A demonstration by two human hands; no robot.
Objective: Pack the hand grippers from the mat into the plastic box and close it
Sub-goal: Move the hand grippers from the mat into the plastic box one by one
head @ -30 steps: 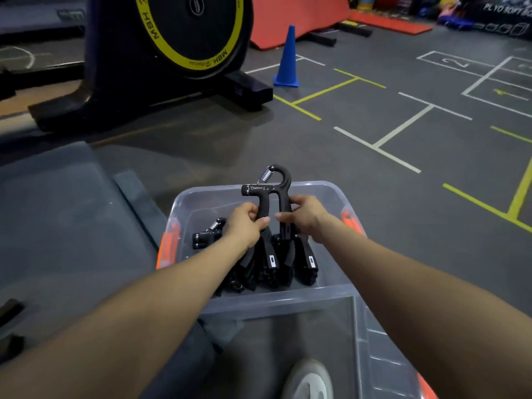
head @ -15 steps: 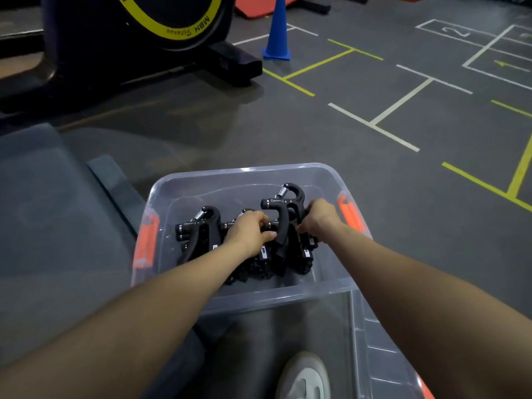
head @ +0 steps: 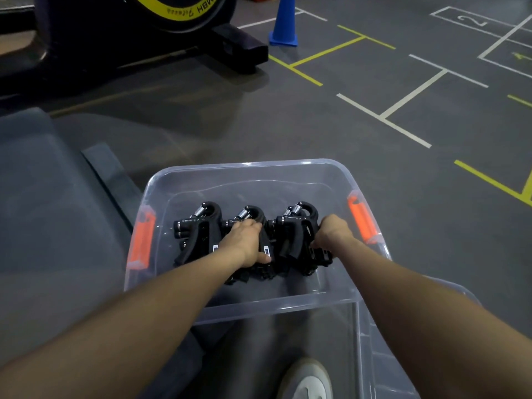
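- Packing looks nearly finished: a row of black hand grippers (head: 253, 237) stands inside the clear plastic box (head: 244, 168), which sits on the gym floor at 6 o'clock of the view.
- The left hand (head: 244, 240) is wrapped around the middle bunch of grippers, its grip closed on them; the right hand (head: 331, 231) has its grip closed on the bunch at the 3 o'clock end of the row.
- My guess is both hands are pressing the row tidy, not adding more.
- The grey mat (head: 51, 211) at 9 o'clock shows no grippers on the part in view; its far edge is out of frame, so I cannot say it is cleared.
- Still to do: closing. The box is open, and a clear lid (head: 383, 355) lies at 5 o'clock, just beside the box's near wall.
- The grippers are black, hooked at the top, with silver springs facing 12 o'clock, handles down, packed touching one another.
- Two orange latches (head: 361, 217) sit on the box's short sides, at 9 and 3 o'clock.
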